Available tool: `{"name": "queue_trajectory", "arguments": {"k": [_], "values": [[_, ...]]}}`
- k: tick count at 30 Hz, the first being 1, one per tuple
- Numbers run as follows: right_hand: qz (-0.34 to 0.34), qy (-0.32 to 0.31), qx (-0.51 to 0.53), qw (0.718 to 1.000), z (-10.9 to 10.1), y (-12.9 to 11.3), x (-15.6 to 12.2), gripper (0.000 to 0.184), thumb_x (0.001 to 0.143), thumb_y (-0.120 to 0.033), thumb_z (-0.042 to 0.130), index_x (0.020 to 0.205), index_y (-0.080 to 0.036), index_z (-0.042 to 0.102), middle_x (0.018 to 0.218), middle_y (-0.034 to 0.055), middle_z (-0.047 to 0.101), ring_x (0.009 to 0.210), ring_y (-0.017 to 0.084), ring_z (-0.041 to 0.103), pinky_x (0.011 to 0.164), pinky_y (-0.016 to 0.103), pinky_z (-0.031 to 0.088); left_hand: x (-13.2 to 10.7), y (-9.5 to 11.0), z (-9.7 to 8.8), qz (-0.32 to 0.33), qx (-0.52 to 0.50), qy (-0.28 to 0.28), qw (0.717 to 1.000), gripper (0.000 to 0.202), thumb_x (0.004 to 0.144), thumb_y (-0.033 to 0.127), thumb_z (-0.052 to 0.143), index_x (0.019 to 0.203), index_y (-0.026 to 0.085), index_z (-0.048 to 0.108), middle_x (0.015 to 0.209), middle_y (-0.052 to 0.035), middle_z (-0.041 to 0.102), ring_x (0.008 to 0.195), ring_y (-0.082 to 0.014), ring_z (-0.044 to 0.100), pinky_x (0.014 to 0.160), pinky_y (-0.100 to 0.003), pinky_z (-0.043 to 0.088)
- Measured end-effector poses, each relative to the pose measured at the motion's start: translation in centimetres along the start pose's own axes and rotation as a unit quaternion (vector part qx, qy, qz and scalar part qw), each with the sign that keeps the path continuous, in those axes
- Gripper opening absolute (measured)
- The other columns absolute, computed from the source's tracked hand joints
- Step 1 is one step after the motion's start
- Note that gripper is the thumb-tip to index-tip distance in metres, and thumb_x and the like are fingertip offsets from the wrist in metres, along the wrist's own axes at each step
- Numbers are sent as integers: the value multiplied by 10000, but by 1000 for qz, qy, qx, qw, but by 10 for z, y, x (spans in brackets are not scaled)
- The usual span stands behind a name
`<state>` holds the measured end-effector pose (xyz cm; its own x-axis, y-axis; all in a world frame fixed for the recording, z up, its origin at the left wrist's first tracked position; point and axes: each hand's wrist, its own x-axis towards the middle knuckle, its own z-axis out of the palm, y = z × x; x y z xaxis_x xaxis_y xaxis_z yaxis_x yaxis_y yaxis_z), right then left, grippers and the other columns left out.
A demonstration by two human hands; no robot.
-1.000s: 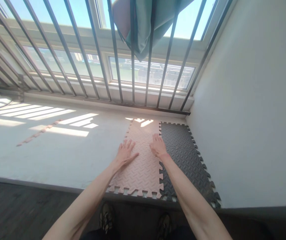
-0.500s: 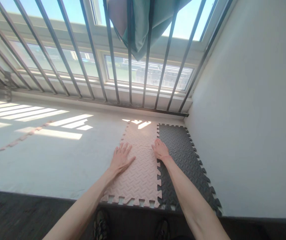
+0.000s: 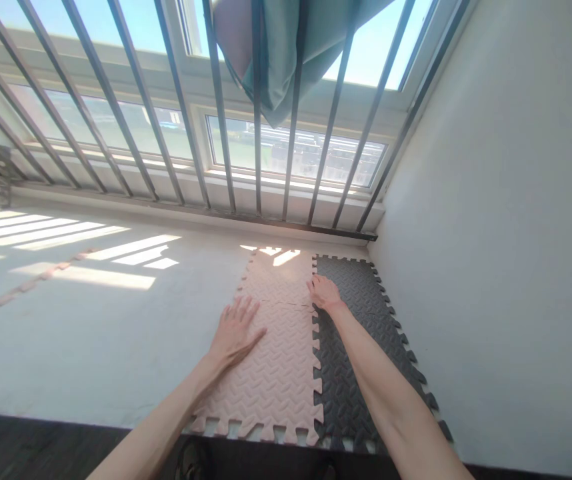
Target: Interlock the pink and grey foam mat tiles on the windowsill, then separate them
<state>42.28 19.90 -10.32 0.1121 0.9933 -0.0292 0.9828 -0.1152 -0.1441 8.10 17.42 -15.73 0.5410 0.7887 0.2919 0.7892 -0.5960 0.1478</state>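
Note:
My left hand lies flat with fingers spread on the left part of a pink foam mat tile with a raised tread pattern. My right hand bends its fingers down onto the seam where the pink tiles meet the dark grey foam mat. Its fingers are slightly apart and grip nothing that I can see. Beyond my hands lies a farther pink foam tile, with a thin crosswise joint line between it and the nearer one. Toothed edges face me along the front.
A white wall rises on the right. Metal railing bars stand before the windows, and a green cloth hangs behind them. A pink toothed strip lies on the pale floor at left. Dark flooring borders the front.
The view has shifted slightly, so the mats appear lower and nearer. My right hand has slid a little farther along the seam. My left hand stays flat on the pink tile.

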Motion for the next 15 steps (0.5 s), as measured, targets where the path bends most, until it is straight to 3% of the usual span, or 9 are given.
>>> {"name": "queue_trajectory", "arguments": {"k": [4,8,12,15], "values": [[2,9,4,1000,0,6,19,615,1129,-421,295,1624,-89,448,1756,178,380,1622,253,347,1298,377,275,-1,-2,2,3,2,5,1000,762,1039,688,478,1686,286,447,1782,-83,353,1664,-378,239,1309,-616,245],[-3,12,9,1000,2,13,35,589,1137,-421,264,1568,-122,530,1714,159,457,1573,236,421,1278,347,296,-1,-3,3,0,2,13,1000,748,1037,674,493,1686,305,445,1777,-86,363,1660,-376,252,1303,-626,255],[2,15,8,1000,1,17,51,627,1128,-436,316,1643,-93,413,1762,168,369,1619,252,342,1292,363,283,-1,-1,1,-4,1,10,1000,745,1031,675,506,1677,307,460,1771,-95,374,1653,-378,270,1298,-629,270],[14,26,5,1000,3,16,62,612,1130,-452,292,1622,-124,450,1719,182,437,1587,267,390,1273,389,310,-1,-1,0,-4,3,9,1000,743,1035,671,501,1679,304,454,1776,-89,366,1657,-373,259,1301,-627,264]]}}
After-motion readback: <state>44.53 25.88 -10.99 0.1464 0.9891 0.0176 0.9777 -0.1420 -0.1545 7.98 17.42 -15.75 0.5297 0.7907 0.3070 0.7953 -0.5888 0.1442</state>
